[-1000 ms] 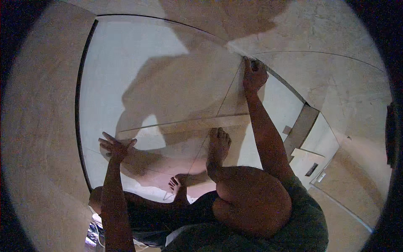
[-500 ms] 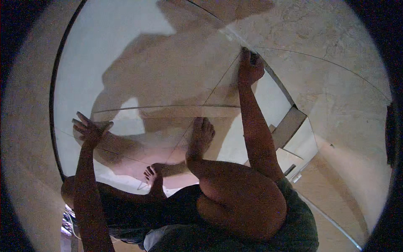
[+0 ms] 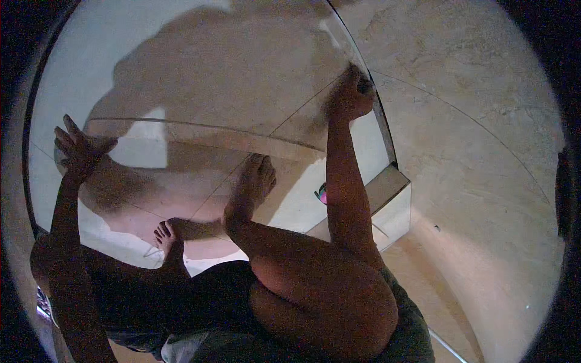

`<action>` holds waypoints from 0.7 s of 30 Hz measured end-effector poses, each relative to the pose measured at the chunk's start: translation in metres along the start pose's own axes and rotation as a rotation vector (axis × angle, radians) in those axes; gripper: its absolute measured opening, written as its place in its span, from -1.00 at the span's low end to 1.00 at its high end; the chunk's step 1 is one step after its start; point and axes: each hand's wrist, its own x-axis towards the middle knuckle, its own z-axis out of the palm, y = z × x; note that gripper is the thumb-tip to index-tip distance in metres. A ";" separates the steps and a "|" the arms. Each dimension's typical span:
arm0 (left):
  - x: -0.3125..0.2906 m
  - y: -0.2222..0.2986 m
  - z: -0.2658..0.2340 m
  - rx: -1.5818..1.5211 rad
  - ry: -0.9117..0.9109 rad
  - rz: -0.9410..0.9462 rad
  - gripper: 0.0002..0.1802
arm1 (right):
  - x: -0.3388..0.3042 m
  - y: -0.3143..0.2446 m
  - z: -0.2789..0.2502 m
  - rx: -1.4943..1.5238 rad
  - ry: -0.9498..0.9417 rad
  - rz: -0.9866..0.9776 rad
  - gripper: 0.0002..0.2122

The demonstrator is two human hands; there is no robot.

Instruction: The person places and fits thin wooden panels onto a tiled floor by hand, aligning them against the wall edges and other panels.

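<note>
My left hand lies with its fingers spread on a broad pale surface, near that surface's dark left border. Farther off, at the right border, my right hand is curled closed. A small dark thing shows at its fingers, too dim to name. Between the hands a long narrow strip runs across the pale surface. My bare feet rest on the surface, one farther forward than the other. A wide shadow covers much of it.
A pale, box-like piece stands at the right of my right forearm. Next to that forearm shows a small green and pink thing. Beige floor with thin joint lines spreads to the right. A thin pale rod lies at lower right.
The view has shifted and turned slightly, so the surface and my limbs appear farther left. The green and pink thing has come into sight. Both hands keep their places on the surface.
</note>
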 end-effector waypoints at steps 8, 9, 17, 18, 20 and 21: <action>0.000 -0.011 0.012 -0.035 0.116 0.134 0.61 | 0.004 0.011 0.003 -0.050 0.030 -0.174 -0.56; -0.001 -0.003 0.009 -0.025 0.085 0.074 0.62 | 0.003 0.011 0.002 -0.053 0.026 -0.177 -0.56; 0.003 -0.023 0.014 -0.039 0.120 0.122 0.65 | 0.000 0.004 0.005 -0.033 -0.034 -0.133 -0.57; 0.003 -0.019 0.012 -0.035 0.103 0.103 0.65 | 0.000 0.003 0.005 -0.028 -0.031 -0.129 -0.57; -0.001 -0.012 0.008 -0.019 0.091 0.088 0.66 | -0.006 0.001 0.004 -0.025 0.044 -0.119 -0.56; -0.002 -0.003 0.000 -0.022 0.006 -0.005 0.67 | -0.008 0.000 0.004 -0.008 0.051 -0.111 -0.56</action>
